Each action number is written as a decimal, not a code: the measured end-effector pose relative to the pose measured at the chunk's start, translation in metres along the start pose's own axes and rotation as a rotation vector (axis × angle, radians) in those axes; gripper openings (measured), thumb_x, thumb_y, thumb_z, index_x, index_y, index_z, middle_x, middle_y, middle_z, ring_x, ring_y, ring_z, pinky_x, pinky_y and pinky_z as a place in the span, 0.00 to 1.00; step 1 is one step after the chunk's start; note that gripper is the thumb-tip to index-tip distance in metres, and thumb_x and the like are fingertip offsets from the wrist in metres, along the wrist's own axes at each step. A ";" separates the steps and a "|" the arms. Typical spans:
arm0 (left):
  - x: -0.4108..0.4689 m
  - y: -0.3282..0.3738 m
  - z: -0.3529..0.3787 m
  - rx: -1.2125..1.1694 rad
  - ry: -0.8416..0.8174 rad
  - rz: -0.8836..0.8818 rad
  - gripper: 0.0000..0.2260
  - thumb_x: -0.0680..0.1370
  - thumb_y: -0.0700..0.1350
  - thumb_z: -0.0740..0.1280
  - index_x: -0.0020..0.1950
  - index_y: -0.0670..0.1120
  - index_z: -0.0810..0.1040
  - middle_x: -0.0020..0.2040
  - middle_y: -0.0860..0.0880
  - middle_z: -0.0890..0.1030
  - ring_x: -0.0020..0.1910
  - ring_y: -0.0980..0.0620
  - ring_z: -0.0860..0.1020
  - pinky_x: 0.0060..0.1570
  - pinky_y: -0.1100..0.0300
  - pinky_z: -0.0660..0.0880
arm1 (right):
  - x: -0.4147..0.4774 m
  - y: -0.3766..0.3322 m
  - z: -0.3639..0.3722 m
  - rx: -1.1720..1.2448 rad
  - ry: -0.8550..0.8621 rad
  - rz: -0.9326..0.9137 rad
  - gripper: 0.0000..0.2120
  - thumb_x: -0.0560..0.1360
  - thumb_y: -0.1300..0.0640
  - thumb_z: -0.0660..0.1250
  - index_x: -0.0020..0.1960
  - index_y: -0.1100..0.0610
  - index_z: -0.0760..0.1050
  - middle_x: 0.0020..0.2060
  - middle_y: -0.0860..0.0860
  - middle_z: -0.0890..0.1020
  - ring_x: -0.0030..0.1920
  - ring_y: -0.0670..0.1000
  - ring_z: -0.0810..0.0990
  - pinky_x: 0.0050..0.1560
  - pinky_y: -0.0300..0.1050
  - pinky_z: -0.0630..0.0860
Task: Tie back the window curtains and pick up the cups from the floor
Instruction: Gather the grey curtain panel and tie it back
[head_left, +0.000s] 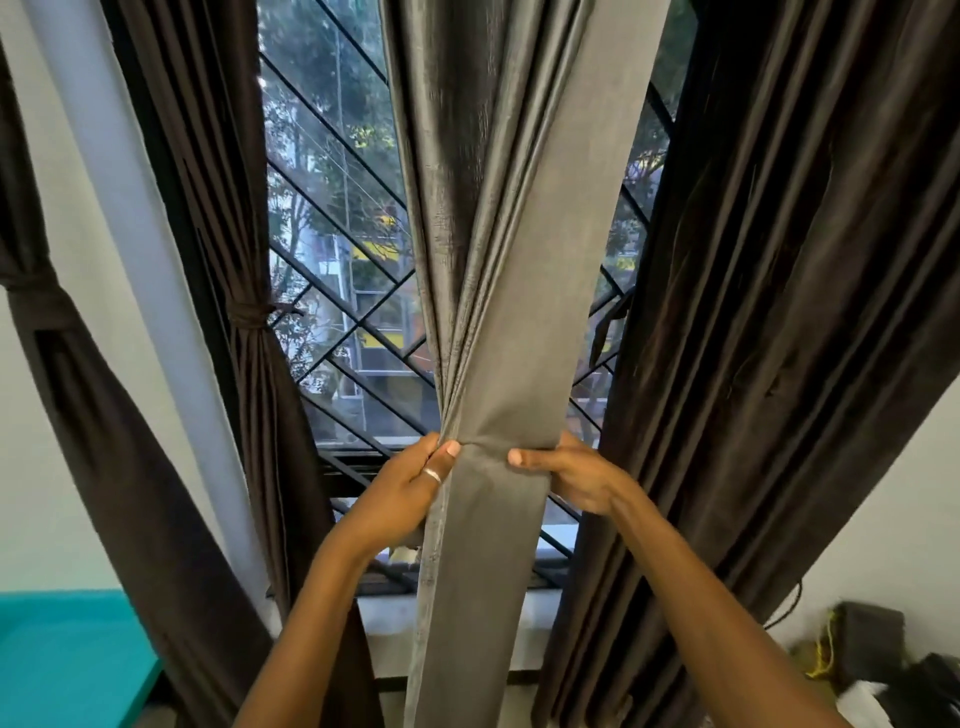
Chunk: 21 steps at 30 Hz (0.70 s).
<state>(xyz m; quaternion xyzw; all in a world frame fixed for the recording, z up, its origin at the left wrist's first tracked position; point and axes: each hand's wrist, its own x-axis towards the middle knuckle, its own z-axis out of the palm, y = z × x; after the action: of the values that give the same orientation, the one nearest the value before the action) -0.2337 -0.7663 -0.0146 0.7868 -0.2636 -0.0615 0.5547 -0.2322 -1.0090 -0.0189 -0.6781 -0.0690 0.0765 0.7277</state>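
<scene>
A grey curtain (511, 291) hangs down the middle of the window and is gathered into a narrow bundle at hand height. My left hand (410, 488), with a ring on the thumb, grips its left edge. My right hand (571, 475) wraps around its right side, thumb across the front. A dark brown curtain (254, 364) left of the window is bound with a tie-back (249, 314). Another brown curtain (36, 291) at the far left is tied too. A wide brown curtain (779, 291) hangs loose on the right. No cups are in view.
The window (343, 218) has a diagonal black grille with trees and a building outside. A white sill (387, 621) runs below it. A teal surface (67, 660) lies at the lower left. Dark bags and clutter (878, 649) sit at the lower right by the white wall.
</scene>
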 end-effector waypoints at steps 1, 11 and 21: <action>-0.003 0.002 0.000 -0.014 -0.007 -0.004 0.16 0.83 0.59 0.58 0.64 0.55 0.77 0.61 0.57 0.82 0.62 0.58 0.78 0.67 0.49 0.72 | 0.003 0.001 0.001 0.043 -0.038 0.009 0.25 0.68 0.59 0.80 0.63 0.55 0.79 0.60 0.56 0.84 0.63 0.59 0.81 0.66 0.59 0.76; -0.026 0.024 0.000 -0.240 -0.114 -0.070 0.16 0.85 0.49 0.56 0.72 0.51 0.72 0.66 0.57 0.79 0.66 0.58 0.77 0.65 0.65 0.73 | 0.014 0.013 0.012 0.341 -0.273 0.162 0.37 0.49 0.59 0.89 0.57 0.63 0.83 0.52 0.61 0.85 0.52 0.59 0.86 0.50 0.54 0.83; -0.019 0.014 0.002 -0.028 0.096 0.002 0.12 0.84 0.54 0.58 0.57 0.55 0.81 0.53 0.57 0.85 0.55 0.58 0.82 0.57 0.58 0.76 | -0.004 0.008 -0.004 0.026 -0.022 0.081 0.32 0.65 0.60 0.82 0.63 0.72 0.73 0.61 0.66 0.81 0.59 0.63 0.82 0.64 0.62 0.77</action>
<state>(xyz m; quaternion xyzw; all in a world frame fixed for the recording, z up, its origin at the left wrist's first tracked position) -0.2551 -0.7622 -0.0067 0.7808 -0.2365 -0.0267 0.5777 -0.2356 -1.0131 -0.0267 -0.6700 -0.0485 0.1144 0.7319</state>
